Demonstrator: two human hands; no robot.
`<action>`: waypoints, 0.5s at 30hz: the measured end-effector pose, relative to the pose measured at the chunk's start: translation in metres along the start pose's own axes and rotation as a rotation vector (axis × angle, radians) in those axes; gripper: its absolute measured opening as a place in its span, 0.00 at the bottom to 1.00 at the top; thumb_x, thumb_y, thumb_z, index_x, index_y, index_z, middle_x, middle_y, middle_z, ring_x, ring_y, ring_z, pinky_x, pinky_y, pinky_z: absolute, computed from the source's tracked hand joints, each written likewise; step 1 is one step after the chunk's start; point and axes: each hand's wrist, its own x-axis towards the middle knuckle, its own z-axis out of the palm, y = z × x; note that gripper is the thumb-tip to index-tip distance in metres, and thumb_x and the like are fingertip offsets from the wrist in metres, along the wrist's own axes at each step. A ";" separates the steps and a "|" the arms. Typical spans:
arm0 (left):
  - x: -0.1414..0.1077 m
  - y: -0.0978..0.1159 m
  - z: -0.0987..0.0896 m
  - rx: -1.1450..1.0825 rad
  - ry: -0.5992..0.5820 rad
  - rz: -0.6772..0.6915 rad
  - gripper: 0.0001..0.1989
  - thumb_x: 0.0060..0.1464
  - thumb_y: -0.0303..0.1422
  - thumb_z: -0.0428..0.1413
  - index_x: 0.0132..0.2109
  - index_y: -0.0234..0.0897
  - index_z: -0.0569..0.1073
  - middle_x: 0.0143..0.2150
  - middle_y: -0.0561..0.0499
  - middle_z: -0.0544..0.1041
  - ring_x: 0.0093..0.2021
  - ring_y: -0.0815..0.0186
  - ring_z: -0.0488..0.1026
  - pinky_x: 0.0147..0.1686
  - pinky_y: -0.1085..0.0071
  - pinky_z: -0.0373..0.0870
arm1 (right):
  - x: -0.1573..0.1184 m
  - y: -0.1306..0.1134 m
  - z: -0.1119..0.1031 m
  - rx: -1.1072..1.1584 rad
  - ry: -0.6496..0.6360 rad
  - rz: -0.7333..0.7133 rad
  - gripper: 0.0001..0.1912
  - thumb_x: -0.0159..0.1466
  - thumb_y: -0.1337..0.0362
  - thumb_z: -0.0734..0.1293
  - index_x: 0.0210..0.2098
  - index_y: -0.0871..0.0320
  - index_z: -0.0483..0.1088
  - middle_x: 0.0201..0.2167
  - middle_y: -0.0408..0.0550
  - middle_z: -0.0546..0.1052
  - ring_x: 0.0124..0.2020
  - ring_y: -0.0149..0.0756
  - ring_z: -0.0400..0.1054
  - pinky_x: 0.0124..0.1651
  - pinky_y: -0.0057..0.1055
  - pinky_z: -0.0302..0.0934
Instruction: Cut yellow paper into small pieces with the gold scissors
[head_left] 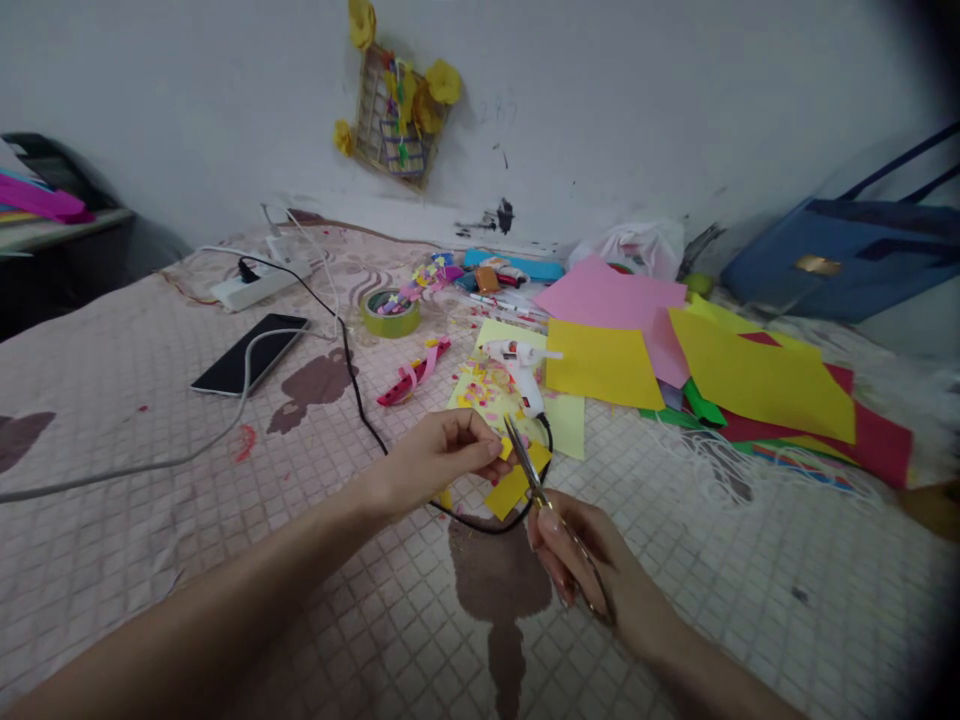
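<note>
My right hand (574, 550) is closed round the handles of a pair of scissors (531, 465), whose blades point up and to the left. Between the thumb and fingers of my left hand (461, 450) is a small piece of yellow paper (506, 448), close beside the blade tips. A larger strip of yellow paper (510, 492) lies just below the fingertips. Beyond both hands a white hot glue gun (517, 370) rests on a pale yellow sheet (566, 425) strewn with small paper scraps (472, 388).
A black cord (360, 405) loops past my hands. To the left lie a phone (251, 355) and a power strip (259, 285). Green tape (391, 318) and a pink-wrapped red stick (412, 372) sit ahead. Coloured sheets (757, 365), white string (712, 470) and a blue bag (847, 250) are at right.
</note>
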 end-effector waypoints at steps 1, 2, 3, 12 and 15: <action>0.000 0.000 0.000 0.001 -0.004 0.001 0.07 0.50 0.31 0.57 0.31 0.30 0.67 0.31 0.49 0.76 0.31 0.72 0.73 0.35 0.74 0.69 | 0.000 -0.001 0.000 0.000 -0.008 -0.001 0.19 0.63 0.49 0.55 0.26 0.57 0.58 0.15 0.35 0.57 0.16 0.25 0.50 0.19 0.24 0.46; 0.000 0.000 0.000 0.002 -0.005 -0.002 0.07 0.50 0.31 0.57 0.31 0.30 0.67 0.31 0.49 0.76 0.31 0.72 0.73 0.35 0.74 0.69 | 0.000 -0.002 -0.001 -0.006 -0.008 -0.005 0.19 0.63 0.49 0.55 0.25 0.57 0.57 0.15 0.35 0.56 0.16 0.25 0.50 0.19 0.24 0.45; -0.001 0.000 -0.001 0.002 -0.005 -0.008 0.07 0.50 0.31 0.57 0.30 0.30 0.67 0.31 0.49 0.76 0.31 0.72 0.73 0.35 0.74 0.69 | 0.000 -0.003 -0.001 -0.016 -0.004 -0.009 0.19 0.63 0.49 0.56 0.25 0.57 0.57 0.15 0.35 0.56 0.16 0.25 0.49 0.19 0.24 0.45; 0.000 -0.008 0.008 -0.060 0.096 0.012 0.07 0.52 0.31 0.55 0.30 0.31 0.67 0.28 0.50 0.75 0.29 0.72 0.71 0.33 0.74 0.67 | 0.003 0.005 0.003 -0.058 0.067 -0.049 0.21 0.62 0.47 0.56 0.23 0.57 0.56 0.15 0.35 0.56 0.16 0.25 0.49 0.18 0.24 0.43; -0.001 -0.013 0.016 -0.081 0.177 0.029 0.07 0.52 0.31 0.55 0.30 0.31 0.67 0.27 0.51 0.73 0.29 0.72 0.70 0.33 0.73 0.67 | 0.003 0.003 0.006 -0.081 0.103 -0.074 0.22 0.61 0.47 0.56 0.21 0.57 0.54 0.15 0.36 0.56 0.17 0.26 0.49 0.19 0.24 0.44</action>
